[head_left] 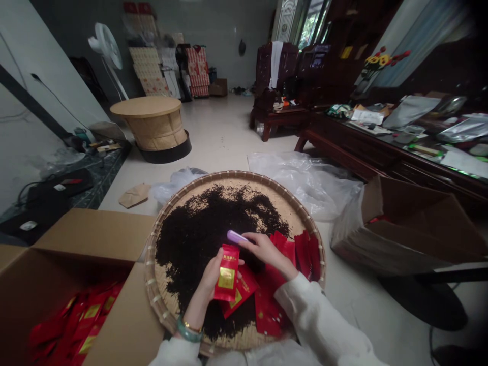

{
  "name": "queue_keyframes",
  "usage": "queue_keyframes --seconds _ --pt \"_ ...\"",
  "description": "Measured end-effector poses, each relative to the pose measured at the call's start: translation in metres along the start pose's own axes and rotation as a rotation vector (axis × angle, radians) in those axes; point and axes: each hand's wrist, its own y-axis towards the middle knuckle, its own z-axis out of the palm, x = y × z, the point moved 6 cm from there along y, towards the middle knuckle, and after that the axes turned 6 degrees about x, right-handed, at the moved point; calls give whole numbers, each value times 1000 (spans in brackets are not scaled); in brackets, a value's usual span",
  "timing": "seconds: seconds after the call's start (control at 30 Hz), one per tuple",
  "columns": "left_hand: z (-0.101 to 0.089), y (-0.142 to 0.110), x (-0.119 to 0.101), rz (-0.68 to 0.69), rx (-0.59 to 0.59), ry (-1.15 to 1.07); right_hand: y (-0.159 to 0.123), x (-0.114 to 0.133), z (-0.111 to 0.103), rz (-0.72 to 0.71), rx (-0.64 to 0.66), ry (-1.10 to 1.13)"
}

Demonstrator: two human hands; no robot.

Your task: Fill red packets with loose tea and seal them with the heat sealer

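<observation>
My left hand (210, 277) is closed on a red tea packet (227, 272) with a gold label, held upright over the woven bamboo tray (152, 274). Just above and right of it, my right hand (263, 249) grips a slim purple tool (236, 236) with a rounded end; its exact kind does not show. Dark loose tea leaves (198, 218) spread across the tray. Beneath my hands lies another red packet (244, 292) with a gold label. More red packets (308, 254) rest along the tray's right side, partly hidden by my right forearm.
At lower left, an open cardboard box (125, 315) contains many red packets. To the right stands another open carton (415, 223). Clear plastic sheeting (305, 178) lies behind the tray. Farther off are a round table (147, 105), a fan (109, 46) and a cluttered dark wooden table (351, 145).
</observation>
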Motion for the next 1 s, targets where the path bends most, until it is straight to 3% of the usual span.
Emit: queue_keyframes --seconds 0.1,0.23,0.37,0.47,0.7,0.8,0.9,0.97,1.0 --pt "-2 -1 -2 -9 -19 -60 -1 -22 -14 94 -66 -82" --pt "-1 -2 -4 -22 -15 -86 -5 -42 -17 193 -33 -294" --pt "4 0 0 -3 9 -42 -2 -20 -6 2 -126 -205" --pt "6 2 6 -6 18 6 5 5 13 -179 -89 -48" --pt "6 -1 10 -46 99 -4 4 24 28 -335 -76 -22" --pt "13 -2 10 -93 145 -32 5 19 27 -289 -89 17" --pt "12 -5 2 -90 140 -91 10 3 20 -107 -162 124" --pt "1 -16 -15 -17 121 -173 9 -9 15 36 -197 206" --pt "-9 -24 -31 91 106 -245 7 -12 15 84 -172 211"
